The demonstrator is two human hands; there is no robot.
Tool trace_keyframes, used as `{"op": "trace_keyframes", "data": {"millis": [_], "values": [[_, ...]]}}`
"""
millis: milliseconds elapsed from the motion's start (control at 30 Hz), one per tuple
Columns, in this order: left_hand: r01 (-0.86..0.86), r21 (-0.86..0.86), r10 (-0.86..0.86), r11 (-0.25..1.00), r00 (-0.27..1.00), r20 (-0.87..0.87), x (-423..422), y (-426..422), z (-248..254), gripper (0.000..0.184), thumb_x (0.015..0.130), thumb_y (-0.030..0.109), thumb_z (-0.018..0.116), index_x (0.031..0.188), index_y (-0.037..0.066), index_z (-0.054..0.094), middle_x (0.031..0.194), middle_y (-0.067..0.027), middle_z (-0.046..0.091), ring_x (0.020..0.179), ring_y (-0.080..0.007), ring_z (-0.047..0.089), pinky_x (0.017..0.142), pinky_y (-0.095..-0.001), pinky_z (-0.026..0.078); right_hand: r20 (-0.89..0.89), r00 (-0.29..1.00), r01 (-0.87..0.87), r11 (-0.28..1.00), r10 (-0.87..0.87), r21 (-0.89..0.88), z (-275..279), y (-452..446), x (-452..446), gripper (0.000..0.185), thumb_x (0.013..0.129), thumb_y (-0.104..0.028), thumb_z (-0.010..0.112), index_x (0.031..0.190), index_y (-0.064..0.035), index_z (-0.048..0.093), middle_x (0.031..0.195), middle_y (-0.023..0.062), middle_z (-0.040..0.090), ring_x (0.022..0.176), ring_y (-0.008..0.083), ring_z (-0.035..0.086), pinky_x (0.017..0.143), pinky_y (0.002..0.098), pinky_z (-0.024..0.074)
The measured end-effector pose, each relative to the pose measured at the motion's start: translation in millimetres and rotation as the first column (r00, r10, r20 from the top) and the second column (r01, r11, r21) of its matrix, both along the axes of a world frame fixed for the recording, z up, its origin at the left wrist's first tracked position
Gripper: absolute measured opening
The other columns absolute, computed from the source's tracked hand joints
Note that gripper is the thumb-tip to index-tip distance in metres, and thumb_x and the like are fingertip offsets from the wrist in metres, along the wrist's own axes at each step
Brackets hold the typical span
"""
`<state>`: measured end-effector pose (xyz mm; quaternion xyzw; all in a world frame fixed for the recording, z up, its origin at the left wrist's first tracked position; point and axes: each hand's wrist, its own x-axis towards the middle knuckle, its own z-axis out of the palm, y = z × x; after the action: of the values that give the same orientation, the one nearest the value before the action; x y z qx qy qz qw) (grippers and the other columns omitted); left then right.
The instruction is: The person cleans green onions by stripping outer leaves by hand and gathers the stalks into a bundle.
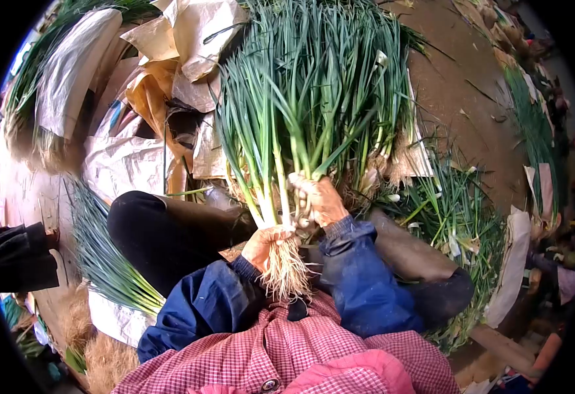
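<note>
My left hand (265,245) is wrapped round a bunch of green onions (259,190) just above their pale, stringy roots (286,270). Close beside it and a little higher, my right hand (321,199) is closed on green onion stalks at their lower part. Whether these belong to the same bunch I cannot tell. Past both hands spreads a large pile of green onions (330,72), leaves pointing away from me and roots toward me.
Loose onion leaves and trimmings (455,217) lie at my right. Another sheaf of green onions (107,246) rests by my left knee. Crumpled paper sacks (130,161) lie at the far left, near a wrapped bundle (77,72). Another person's dark sleeve (21,256) shows at the left edge.
</note>
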<state>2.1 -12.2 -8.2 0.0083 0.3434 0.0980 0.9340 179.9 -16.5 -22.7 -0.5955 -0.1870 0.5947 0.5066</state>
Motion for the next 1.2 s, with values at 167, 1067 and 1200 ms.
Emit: {"op": "trace_keyframes", "data": {"millis": [167,1067,1200], "values": [[-0.194,-0.109,0.205,0.975,0.974,0.097,0.5,12.3,33.3,0.046,0.071,0.002,0.057,0.117,-0.003,0.048,0.084,-0.0099,0.059,0.07,-0.0179,0.061,0.064,-0.0347,0.053,0.037,0.828,0.552,0.824,-0.56,0.129,16.9,-15.4,65.2,0.016,0.088,-0.017,0.051,0.084,-0.0036,0.059,0.071,0.0055,0.059,0.052,0.0065,0.049,0.043,0.0216,0.0438],[-0.214,0.164,0.236,0.963,0.964,-0.126,25.1,-6.1,8.2,0.023,0.074,-0.006,0.055,0.096,-0.007,0.052,0.076,-0.0119,0.059,0.063,-0.0201,0.06,0.056,-0.0302,0.053,0.289,0.957,0.0,0.997,0.023,-0.08,-56.1,-41.8,-13.4,0.013,0.082,-0.002,0.051,0.094,0.001,0.054,0.072,0.0053,0.057,0.05,0.0073,0.049,0.038,0.0193,0.0389],[-0.265,-0.106,0.272,0.958,0.961,0.051,21.5,-1.3,9.7,0.022,0.075,0.003,0.056,0.094,-0.007,0.053,0.075,-0.0131,0.058,0.065,-0.0211,0.059,0.059,-0.032,0.052,0.035,0.913,0.409,0.909,-0.407,-0.078,32.3,-64.7,-24.6,0.017,0.086,-0.011,0.046,0.097,-0.0003,0.054,0.075,0.0073,0.059,0.056,0.0088,0.053,0.042,0.0186,0.0429]]}}
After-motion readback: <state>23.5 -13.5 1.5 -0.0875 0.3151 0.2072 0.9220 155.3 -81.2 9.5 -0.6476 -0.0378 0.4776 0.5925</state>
